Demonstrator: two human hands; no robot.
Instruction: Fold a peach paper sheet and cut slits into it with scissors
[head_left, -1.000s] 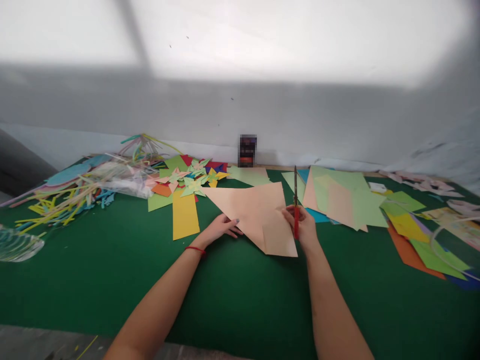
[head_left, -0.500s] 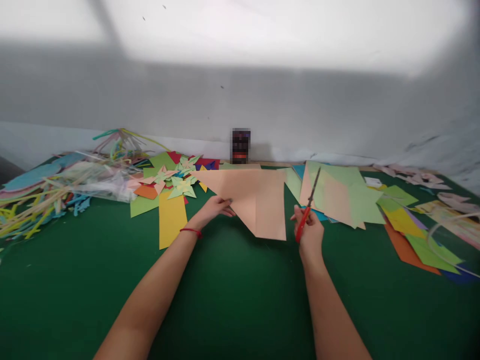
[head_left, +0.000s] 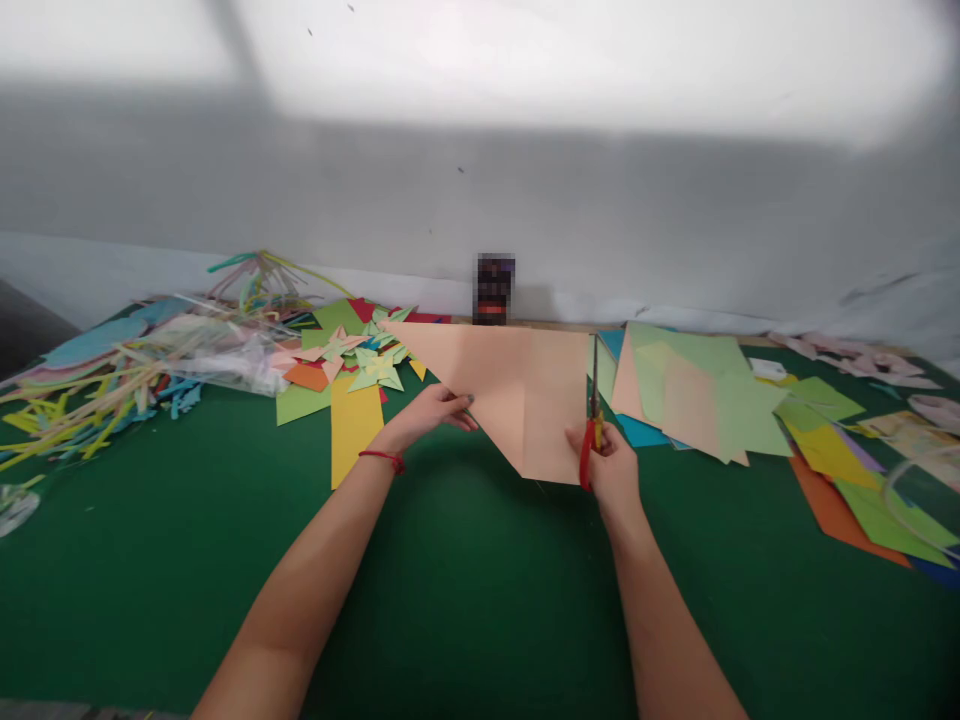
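Observation:
A peach sheet of paper (head_left: 499, 385), folded on a slant at its left with a crease toward its right side, is held up over the green table. My left hand (head_left: 439, 408) pinches its slanted lower edge between thumb and fingers. My right hand (head_left: 613, 468) grips red-handled scissors (head_left: 588, 455) at the paper's right edge, blades pointing up and away. The blades look closed or nearly so, and whether they touch the paper I cannot tell. Part of that hand's fingers lies near or against the sheet.
Folded paper stars (head_left: 377, 368) and a yellow sheet (head_left: 354, 430) lie left of the paper. Farther left are heaped paper strips (head_left: 142, 380) and a plastic bag. Pale green sheets (head_left: 694, 390) and coloured papers (head_left: 825, 450) lie right. A pixelated dark object (head_left: 493, 290) stands by the wall.
My right hand has brought the scissors left to the paper's right edge, and their blades now point more upright. My left hand keeps its hold on the sheet. The view has shifted slightly.

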